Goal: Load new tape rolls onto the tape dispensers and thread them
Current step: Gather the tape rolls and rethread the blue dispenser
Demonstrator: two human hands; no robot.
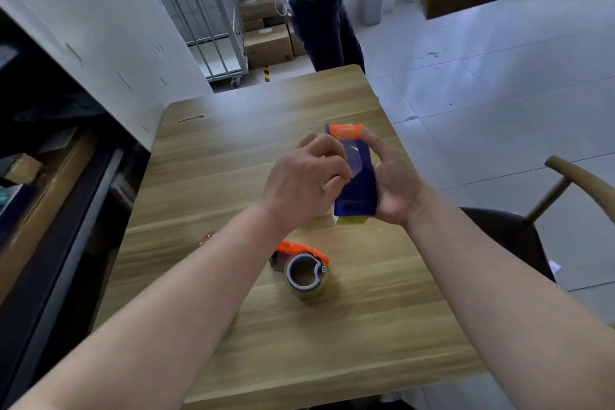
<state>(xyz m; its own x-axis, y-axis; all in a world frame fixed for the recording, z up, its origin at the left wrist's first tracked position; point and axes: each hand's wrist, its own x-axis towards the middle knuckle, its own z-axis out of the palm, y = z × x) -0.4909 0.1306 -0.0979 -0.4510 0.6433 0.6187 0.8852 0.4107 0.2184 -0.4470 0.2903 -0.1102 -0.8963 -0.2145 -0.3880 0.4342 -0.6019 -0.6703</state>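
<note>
My right hand (pixel 394 183) grips a blue tape dispenser (pixel 357 186) with an orange front end above the middle of the wooden table (pixel 233 150). A yellowish tape roll shows at its lower end. My left hand (pixel 306 183) touches the dispenser's left side, its fingers pinched on a clear strip of tape (pixel 352 160) along the blue body. A second dispenser (pixel 301 265) with an orange top and a loaded clear tape roll lies on the table nearer to me, below my left wrist.
A person in dark trousers (pixel 327 23) stands at the table's far edge. A metal roll cage (pixel 213 30) and cardboard boxes (pixel 266 40) are behind. A wooden chair (pixel 532 220) stands right of the table, dark shelving (pixel 50 176) on the left.
</note>
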